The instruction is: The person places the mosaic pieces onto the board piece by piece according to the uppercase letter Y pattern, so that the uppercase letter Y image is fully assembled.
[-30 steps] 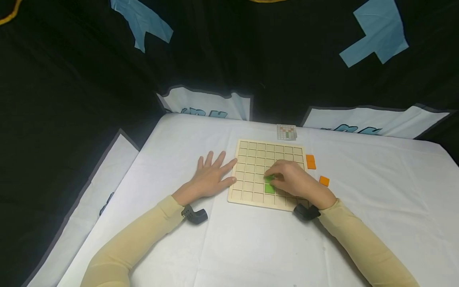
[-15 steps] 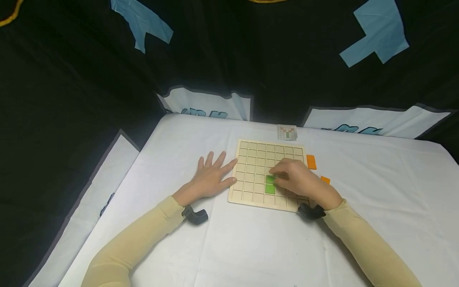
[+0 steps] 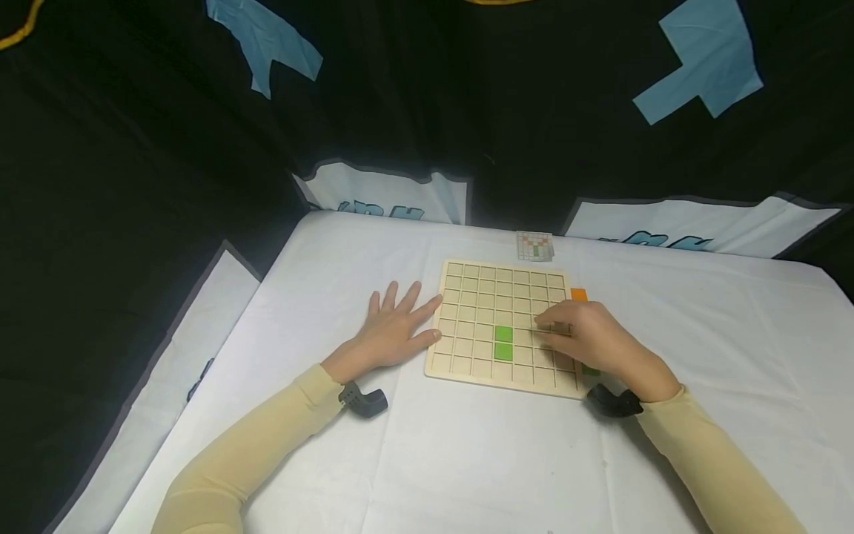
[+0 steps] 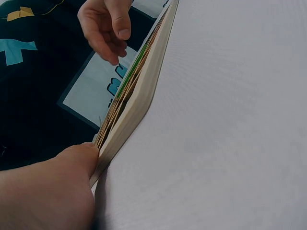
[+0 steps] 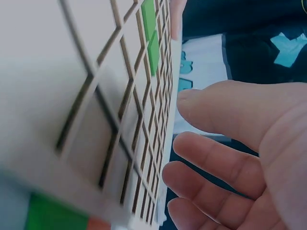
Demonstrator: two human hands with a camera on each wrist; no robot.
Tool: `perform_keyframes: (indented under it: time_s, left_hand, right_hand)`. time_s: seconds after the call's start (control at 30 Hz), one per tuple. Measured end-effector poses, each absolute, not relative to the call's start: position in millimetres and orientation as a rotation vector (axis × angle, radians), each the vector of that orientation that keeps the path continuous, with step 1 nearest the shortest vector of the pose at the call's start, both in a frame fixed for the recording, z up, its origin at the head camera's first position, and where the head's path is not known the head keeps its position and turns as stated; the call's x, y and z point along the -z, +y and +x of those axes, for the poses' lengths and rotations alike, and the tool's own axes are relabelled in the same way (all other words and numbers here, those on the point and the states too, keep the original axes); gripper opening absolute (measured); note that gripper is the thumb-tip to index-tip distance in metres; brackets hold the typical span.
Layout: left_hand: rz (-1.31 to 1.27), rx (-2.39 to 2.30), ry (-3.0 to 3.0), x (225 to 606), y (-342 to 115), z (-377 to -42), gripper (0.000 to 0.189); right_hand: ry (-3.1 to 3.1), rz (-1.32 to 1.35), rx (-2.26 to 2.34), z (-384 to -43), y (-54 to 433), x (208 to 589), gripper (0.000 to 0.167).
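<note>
A pale wooden grid board (image 3: 460, 326) lies on the white cloth. Two green square tiles (image 3: 503, 351) fill adjoining cells, one above the other. My left hand (image 3: 390, 330) rests flat with fingers spread, its thumb and index fingertip at the board's left edge; the left wrist view shows the thumb (image 4: 79, 160) against that edge. Over the right side of the board hovers my right hand (image 3: 587, 337). In the right wrist view its fingers (image 5: 211, 158) are loosely bent and the thumb stands apart, with nothing between them.
An orange tile (image 3: 578, 294) pokes out behind the right hand, beside the board. Below that hand a bit of green (image 3: 590, 370) shows at the board's right edge. Beyond the board lies a small card with a grid pattern (image 3: 535, 246). Black curtains hang behind the table.
My right hand has moved right, off the two green tiles, which now show fully. It now covers the nearer orange tile. The left hand has stayed still.
</note>
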State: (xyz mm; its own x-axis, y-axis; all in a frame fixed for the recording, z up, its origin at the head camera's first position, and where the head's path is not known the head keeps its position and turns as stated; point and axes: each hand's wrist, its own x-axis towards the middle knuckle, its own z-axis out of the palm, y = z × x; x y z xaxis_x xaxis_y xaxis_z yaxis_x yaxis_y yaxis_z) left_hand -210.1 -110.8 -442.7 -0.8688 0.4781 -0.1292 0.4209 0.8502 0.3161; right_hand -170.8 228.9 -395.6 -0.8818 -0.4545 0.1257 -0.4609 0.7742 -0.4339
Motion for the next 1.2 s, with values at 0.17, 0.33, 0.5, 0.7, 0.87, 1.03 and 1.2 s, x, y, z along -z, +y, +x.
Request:
perform_keyframes:
  time_s: [0.17,0.33,0.5,0.7,0.87,1.03,1.2]
  left_hand:
    - [0.700,-0.407,2.827,442.5,-109.5,-209.7,0.068]
    - [0.694,-0.397,2.829,441.9,-109.4,-209.6,0.068]
    - [0.690,-0.394,2.828,440.3,-109.8,-209.5,0.068]
    - [0.698,-0.401,2.827,438.9,-110.4,-210.0,0.068]
    - [0.697,-0.401,2.826,438.8,-110.4,-210.1,0.068]
    - [0.699,-0.402,2.825,439.0,-110.6,-210.1,0.068]
    - [0.704,-0.410,2.822,439.6,-110.5,-210.2,0.068]
  right_hand:
    - [-2.961,0.691,-0.757,-161.4,243.8,393.8,0.024]
    - [-2.967,0.651,-0.727,-154.8,257.5,394.4,0.025]
    - [-2.979,0.615,-0.684,-148.2,268.7,396.4,0.027]
    - [-2.990,0.589,-0.642,-139.5,277.5,398.6,0.028]
    - [-2.976,0.591,-0.653,-133.5,282.7,399.4,0.030]
    - [-2.934,0.627,-0.653,-129.9,286.6,403.3,0.031]
    - [-2.944,0.633,-0.660,-127.8,286.4,404.0,0.031]
